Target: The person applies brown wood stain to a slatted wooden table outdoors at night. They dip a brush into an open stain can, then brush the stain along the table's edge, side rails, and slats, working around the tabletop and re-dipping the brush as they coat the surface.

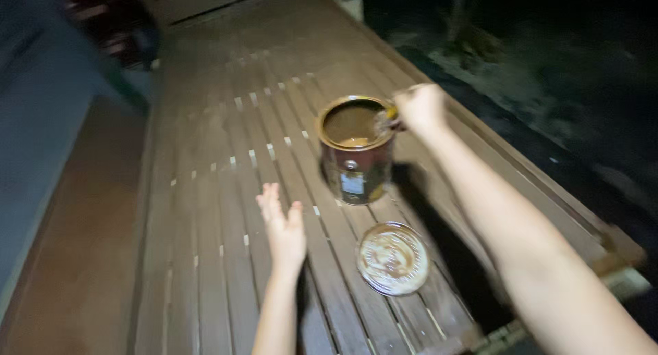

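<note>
The paint can (356, 153) stands upright and open near the middle of the slatted wooden desk (205, 211), filled close to the rim with brown liquid, and drips run down its dark side around a pale label. At about two o'clock on its rim, the right hand (421, 108) is closed around what seems to be the handle of a brush (385, 120), whose head is dipped into or rested on the can's edge; the blur leaves the tool itself uncertain. The can's round lid (393, 258) is laid flat on the slats at roughly five o'clock from the can, inner face up and smeared with pale-brown residue, near the can but not touching it. At about eight o'clock from the can, the left hand (282, 225) is held open, fingers extended and loosely together, palm turned down over the slats, with nothing in it and apart from both can and lid. A dark shadow is cast behind the can toward the desk's right edge.

For the dipping to be done well, the brush would best be loaded only partway and wiped against the inner rim, so that drips are kept off the slats; the can could be steadied by the free hand, since it is judged top-heavy when so full.
</note>
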